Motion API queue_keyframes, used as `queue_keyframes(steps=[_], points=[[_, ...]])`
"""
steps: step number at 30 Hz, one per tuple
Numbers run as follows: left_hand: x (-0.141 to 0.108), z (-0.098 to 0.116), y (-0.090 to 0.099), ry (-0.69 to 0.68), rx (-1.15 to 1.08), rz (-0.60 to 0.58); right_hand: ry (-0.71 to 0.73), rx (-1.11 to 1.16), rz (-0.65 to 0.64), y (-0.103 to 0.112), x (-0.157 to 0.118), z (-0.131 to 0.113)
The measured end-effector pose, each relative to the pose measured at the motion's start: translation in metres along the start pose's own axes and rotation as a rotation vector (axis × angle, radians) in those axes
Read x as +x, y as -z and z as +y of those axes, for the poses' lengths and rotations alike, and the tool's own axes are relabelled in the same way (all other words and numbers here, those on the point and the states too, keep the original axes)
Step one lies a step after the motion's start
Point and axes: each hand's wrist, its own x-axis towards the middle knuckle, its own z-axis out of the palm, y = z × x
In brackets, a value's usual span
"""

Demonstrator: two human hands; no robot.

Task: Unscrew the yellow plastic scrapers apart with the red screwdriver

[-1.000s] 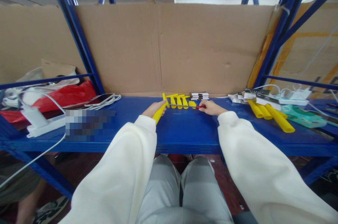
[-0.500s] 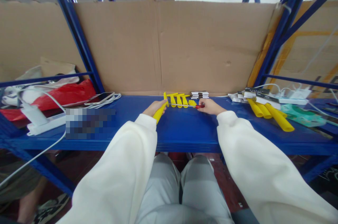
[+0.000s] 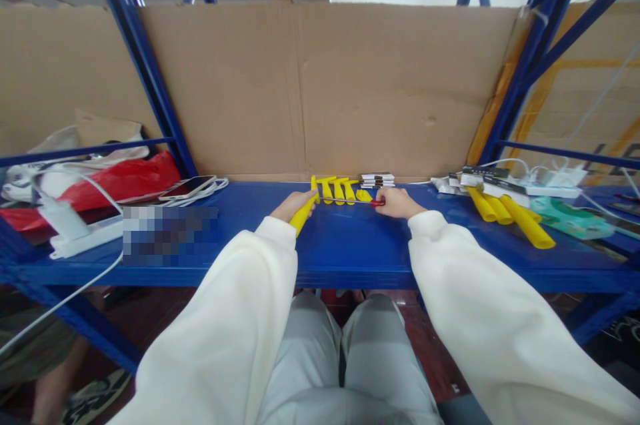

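Observation:
My left hand (image 3: 296, 205) is closed around a yellow plastic handle-like piece (image 3: 303, 215), tilted with its narrow top end up. My right hand (image 3: 396, 203) grips the red handle of a screwdriver (image 3: 354, 201). Its long metal shaft runs left, and the tip meets the upper part of the yellow piece; the exact contact is too small to make out. Just behind the shaft lies a row of several similar yellow pieces (image 3: 340, 190). Beyond my right hand sits a small stack of white and black packets (image 3: 377, 181).
On the right are yellow tubes (image 3: 527, 221), boxes, a green packet (image 3: 573, 217) and white chargers. A white power strip (image 3: 87, 238), cables and a red bag (image 3: 125, 179) are at left. Cardboard (image 3: 370, 91) walls the back of the blue shelf (image 3: 350, 245); blue posts flank it.
Both hands keep their grip and stay almost in place. My right hand has turned slightly on the screwdriver's handle, its fingers more curled over it.

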Motion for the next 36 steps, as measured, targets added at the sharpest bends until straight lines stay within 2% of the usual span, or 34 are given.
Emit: queue_keyframes(steps=[9,15,25,36], points=[[-0.003,0.000,-0.001,-0.024,0.031,-0.004,-0.049,0.027,-0.009,0.002,-0.003,-0.004],[0.001,-0.001,0.000,-0.004,0.035,-0.007,-0.065,-0.033,-0.049,0.004,-0.003,-0.003],[-0.011,0.004,-0.003,-0.030,0.097,0.016,-0.072,-0.033,-0.055,0.006,-0.005,-0.007],[-0.010,0.004,-0.004,-0.038,0.111,0.023,-0.088,0.011,-0.044,0.007,-0.006,-0.008]])
